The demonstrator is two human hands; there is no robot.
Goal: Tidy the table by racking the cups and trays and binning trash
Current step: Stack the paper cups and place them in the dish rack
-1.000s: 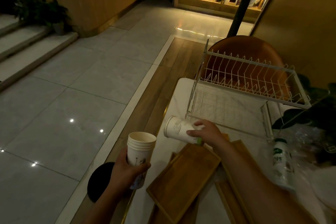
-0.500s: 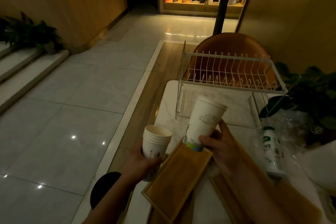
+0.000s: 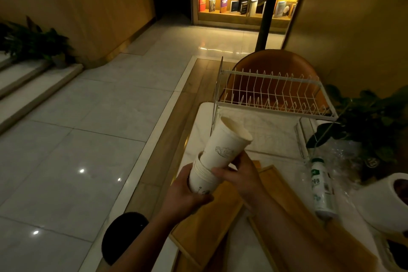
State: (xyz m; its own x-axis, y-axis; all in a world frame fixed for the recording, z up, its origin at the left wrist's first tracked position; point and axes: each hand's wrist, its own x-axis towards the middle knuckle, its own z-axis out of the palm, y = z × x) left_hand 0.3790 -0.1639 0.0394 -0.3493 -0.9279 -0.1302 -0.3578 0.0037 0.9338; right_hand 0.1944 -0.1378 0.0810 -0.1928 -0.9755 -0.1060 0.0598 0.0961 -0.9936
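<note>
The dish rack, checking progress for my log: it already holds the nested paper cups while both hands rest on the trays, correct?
No. The dish rack holds nothing; the head view shows the left hand holding the cup stack while the right hand nests another cup.

Matt paper cup (image 3: 223,148), wooden tray (image 3: 205,227)

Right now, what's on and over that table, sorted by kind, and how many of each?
Paper cups: 2 groups, a stack in the left hand and a single cup in the right hand; the stack's count is unreadable
Wooden trays: at least 2, overlapping
Wire rack: 1
Plastic bottle: 1
Total: 6 at least
</note>
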